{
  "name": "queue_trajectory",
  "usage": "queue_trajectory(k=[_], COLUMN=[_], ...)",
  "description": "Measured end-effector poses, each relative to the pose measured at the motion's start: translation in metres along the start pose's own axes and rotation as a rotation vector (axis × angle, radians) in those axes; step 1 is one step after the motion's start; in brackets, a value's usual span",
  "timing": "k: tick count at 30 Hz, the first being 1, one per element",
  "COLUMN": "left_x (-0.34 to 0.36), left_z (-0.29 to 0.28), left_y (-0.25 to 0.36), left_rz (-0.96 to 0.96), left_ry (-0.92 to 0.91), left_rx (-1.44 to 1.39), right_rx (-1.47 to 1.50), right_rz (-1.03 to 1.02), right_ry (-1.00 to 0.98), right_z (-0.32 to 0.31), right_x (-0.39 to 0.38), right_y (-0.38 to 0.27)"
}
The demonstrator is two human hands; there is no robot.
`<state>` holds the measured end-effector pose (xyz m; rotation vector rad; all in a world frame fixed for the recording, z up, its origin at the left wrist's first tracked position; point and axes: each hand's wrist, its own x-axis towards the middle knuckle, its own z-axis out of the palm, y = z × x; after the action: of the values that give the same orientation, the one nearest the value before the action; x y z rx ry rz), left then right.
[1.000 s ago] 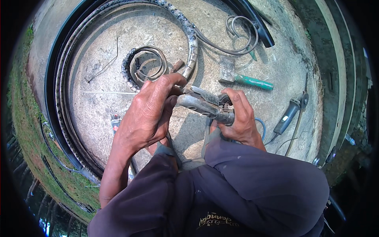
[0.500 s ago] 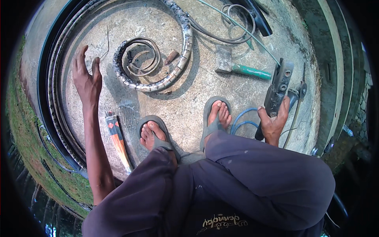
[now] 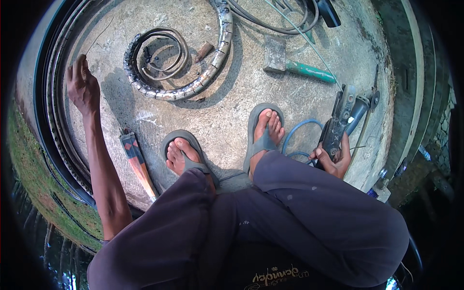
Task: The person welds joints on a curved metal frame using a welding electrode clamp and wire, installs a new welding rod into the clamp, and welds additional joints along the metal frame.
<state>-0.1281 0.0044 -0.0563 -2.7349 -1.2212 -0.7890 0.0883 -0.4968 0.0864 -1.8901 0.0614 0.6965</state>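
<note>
A rough, pale concrete slab (image 3: 224, 137), stained dark in patches, spread under everything, with grass at its left side. The electrode holder (image 3: 337, 123) was at the right of the slab, beside a dark blue angle grinder (image 3: 357, 115). It was long and narrow, blackened and scuffed, with greyer metal toward its far end and round fittings along its body. A thin, pale greenish welding rod (image 3: 300, 32) ran from that end up and left, past the green handle of a hammer (image 3: 274, 54). The right hand (image 3: 339, 166) had its fingers clamped around the near end of the holder, close to a looped blue cable (image 3: 295, 131).

The left hand (image 3: 83, 92) was well apart, over the left of the slab, near a thin bent wire (image 3: 102, 33). Its fingers were curled; whether they gripped anything, I could not tell. Between the hands lay a spiral of scorched, segmented metal (image 3: 159, 93) and, nearer the feet, a packet of rods (image 3: 137, 160).
</note>
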Motion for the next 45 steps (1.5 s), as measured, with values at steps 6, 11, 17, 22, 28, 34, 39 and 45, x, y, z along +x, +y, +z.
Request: queue_trajectory(k=[6, 11, 17, 22, 28, 34, 39, 45], left_x=[0.001, -0.003, 0.006, 0.004, -0.01, -0.009, -0.014, -0.019], left_z=[-0.075, -0.093, -0.121, -0.113, -0.068, -0.064, -0.061, -0.056], left_y=[0.11, 0.152, 0.169, 0.173, 0.185, 0.186, 0.179, 0.181], left_rz=[-0.116, -0.105, -0.274, -0.457, -0.543, -0.579, -0.581, -0.592], left_ry=[-0.268, -0.385, -0.463, -0.538, -0.641, -0.638, -0.61, -0.62], left_rx=[-0.487, -0.474, -0.65, -0.994, -1.122, -1.112, -1.095, -1.113], right_rx=[-0.643, -0.558, -0.795, -0.753, -0.827, -0.945, -0.947, -1.069], right_rz=[-0.304, -0.326, -0.371, -0.27, -0.321, -0.489, -0.449, -0.434], right_ry=[0.389, 0.54, 0.522, 0.565, 0.54, 0.464, 0.397, 0.382], right_z=[-0.046, -0.053, -0.056, -0.057, -0.061, -0.062, -0.064, -0.064], right_x=[-0.031, -0.052, -0.071, -0.076, -0.078, -0.062, -0.066, -0.067], right_y=[0.006, 0.024, 0.03, 0.028, 0.023, 0.017, 0.013, 0.011])
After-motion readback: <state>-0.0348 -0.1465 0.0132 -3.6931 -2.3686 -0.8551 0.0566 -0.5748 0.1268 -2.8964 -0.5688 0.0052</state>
